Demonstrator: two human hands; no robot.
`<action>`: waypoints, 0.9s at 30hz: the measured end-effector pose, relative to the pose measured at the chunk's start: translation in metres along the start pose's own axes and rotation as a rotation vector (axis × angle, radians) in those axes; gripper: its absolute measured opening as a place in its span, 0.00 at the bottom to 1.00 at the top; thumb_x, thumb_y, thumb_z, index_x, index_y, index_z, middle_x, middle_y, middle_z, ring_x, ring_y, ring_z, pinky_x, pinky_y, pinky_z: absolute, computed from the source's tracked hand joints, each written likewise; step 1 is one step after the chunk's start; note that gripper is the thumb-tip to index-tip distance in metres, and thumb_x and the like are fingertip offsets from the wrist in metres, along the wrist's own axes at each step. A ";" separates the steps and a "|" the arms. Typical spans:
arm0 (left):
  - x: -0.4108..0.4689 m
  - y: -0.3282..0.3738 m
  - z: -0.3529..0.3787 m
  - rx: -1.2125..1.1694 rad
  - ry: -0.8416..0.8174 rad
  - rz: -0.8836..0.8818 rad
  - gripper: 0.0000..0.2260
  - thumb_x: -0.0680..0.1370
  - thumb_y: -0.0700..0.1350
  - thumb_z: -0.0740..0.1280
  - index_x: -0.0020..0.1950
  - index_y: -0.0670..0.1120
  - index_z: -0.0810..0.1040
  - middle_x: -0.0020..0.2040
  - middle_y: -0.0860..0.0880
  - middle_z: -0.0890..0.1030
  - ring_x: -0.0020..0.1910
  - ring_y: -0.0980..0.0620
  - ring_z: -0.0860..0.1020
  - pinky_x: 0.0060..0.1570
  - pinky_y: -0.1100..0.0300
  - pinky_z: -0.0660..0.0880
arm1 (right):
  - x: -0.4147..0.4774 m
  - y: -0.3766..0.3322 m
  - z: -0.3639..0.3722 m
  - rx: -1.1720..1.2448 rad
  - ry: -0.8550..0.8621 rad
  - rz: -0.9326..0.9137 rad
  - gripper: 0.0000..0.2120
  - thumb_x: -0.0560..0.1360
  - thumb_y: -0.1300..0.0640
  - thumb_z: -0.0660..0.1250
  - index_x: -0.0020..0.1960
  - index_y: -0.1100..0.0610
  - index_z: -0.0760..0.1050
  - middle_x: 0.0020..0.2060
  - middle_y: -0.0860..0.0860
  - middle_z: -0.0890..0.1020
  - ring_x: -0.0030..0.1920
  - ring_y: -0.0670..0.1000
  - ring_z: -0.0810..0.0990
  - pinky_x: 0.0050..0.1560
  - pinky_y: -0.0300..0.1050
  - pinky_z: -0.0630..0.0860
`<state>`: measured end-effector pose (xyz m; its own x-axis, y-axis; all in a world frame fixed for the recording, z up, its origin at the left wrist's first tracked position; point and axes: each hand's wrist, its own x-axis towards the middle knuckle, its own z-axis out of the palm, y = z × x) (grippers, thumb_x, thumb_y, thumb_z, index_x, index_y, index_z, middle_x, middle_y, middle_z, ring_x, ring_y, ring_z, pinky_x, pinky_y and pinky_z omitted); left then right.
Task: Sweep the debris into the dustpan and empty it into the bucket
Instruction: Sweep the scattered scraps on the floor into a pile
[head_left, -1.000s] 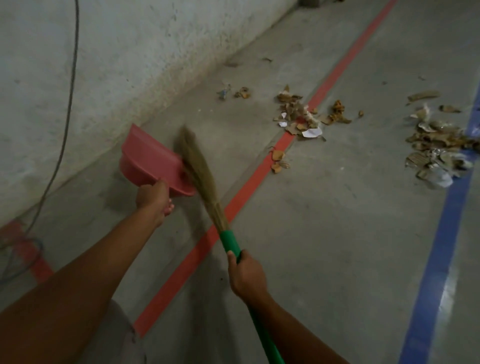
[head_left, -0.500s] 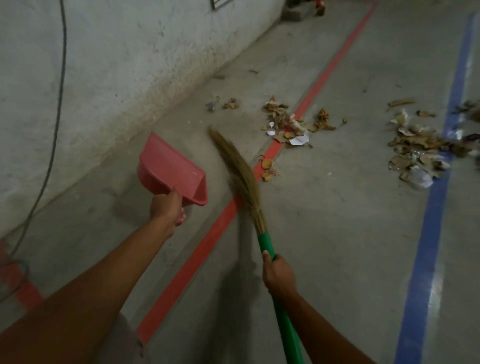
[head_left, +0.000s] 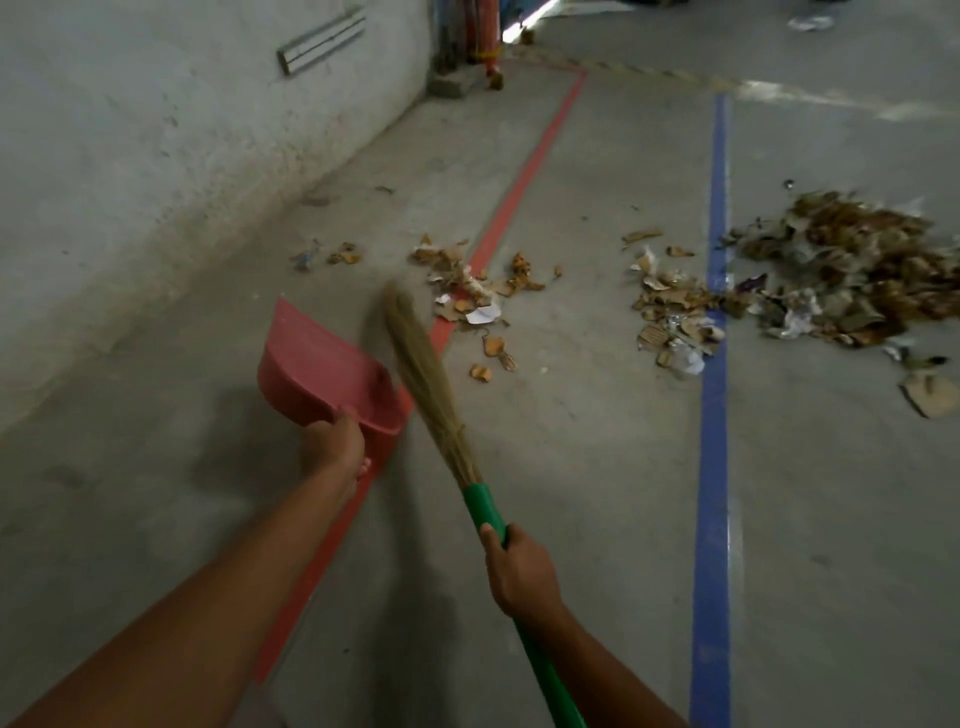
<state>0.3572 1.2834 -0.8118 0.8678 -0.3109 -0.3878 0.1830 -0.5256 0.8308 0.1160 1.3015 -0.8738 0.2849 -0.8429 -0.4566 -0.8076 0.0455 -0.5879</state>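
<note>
Broom (head_left: 423, 374) has swung nearer the debris (head_left: 467, 291) straddling the red line (head_left: 524, 176).

Garage or warehouse-like hall, bare concrete floor (head_left: 571, 467), painted red line (head_left: 524, 176), blue line (head_left: 714, 415), rough wall (head_left: 156, 130)

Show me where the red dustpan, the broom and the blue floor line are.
red dustpan (head_left: 327, 366): head view, on its flat inner surface.
broom (head_left: 483, 506): head view, on the top of its green handle.
blue floor line (head_left: 715, 441): head view, on its middle stretch.
</note>
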 end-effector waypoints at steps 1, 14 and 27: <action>0.000 -0.003 0.005 0.031 0.011 0.001 0.22 0.80 0.54 0.60 0.48 0.34 0.79 0.37 0.38 0.81 0.22 0.45 0.75 0.25 0.60 0.70 | -0.002 0.008 0.002 -0.042 -0.034 0.030 0.21 0.83 0.40 0.52 0.56 0.55 0.74 0.44 0.51 0.78 0.42 0.51 0.77 0.42 0.44 0.73; -0.048 -0.005 0.059 0.078 -0.244 -0.014 0.17 0.79 0.52 0.64 0.42 0.39 0.78 0.28 0.44 0.75 0.21 0.49 0.71 0.19 0.65 0.67 | 0.026 0.063 -0.067 0.201 0.093 0.352 0.24 0.83 0.39 0.53 0.53 0.59 0.73 0.43 0.56 0.80 0.39 0.52 0.80 0.41 0.49 0.81; -0.060 -0.004 0.073 0.197 -0.267 0.081 0.15 0.77 0.50 0.64 0.40 0.39 0.78 0.29 0.43 0.76 0.20 0.47 0.72 0.21 0.64 0.69 | 0.035 0.008 -0.077 0.054 0.161 0.109 0.26 0.82 0.39 0.52 0.56 0.60 0.75 0.48 0.59 0.81 0.47 0.61 0.82 0.48 0.52 0.79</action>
<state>0.2709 1.2465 -0.8206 0.7193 -0.5410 -0.4359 0.0023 -0.6255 0.7802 0.0798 1.2306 -0.8429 0.1080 -0.9060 -0.4092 -0.7991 0.1657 -0.5779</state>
